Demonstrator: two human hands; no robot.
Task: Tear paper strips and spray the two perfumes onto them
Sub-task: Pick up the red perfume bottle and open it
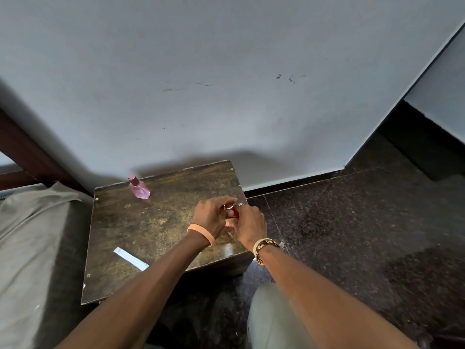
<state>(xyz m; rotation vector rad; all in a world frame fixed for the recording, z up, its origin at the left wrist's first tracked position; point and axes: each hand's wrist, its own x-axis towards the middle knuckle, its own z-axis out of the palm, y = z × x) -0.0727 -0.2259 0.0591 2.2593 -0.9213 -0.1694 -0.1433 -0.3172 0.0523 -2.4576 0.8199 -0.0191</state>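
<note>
A small dark wooden table (141, 227) stands against the wall. On its far left corner a pink perfume bottle (139, 188) stands upright. Near the front edge lies a white paper strip (130, 258), flat and alone. Both hands meet over the table's right side around a red perfume bottle (232, 217), mostly hidden between the fingers. My left hand (211, 216) grips it from the left, fingers curled over its top. My right hand (249, 225) closes on it from the right. Whether its cap is on cannot be told.
A pale blue wall rises just behind the table. A grey-sheeted bed (32, 248) with a wooden frame (27, 152) borders the table on the left. Dark speckled floor tiles (352, 222) stretch to the right. My knee in grey trousers (271, 316) is below the right forearm.
</note>
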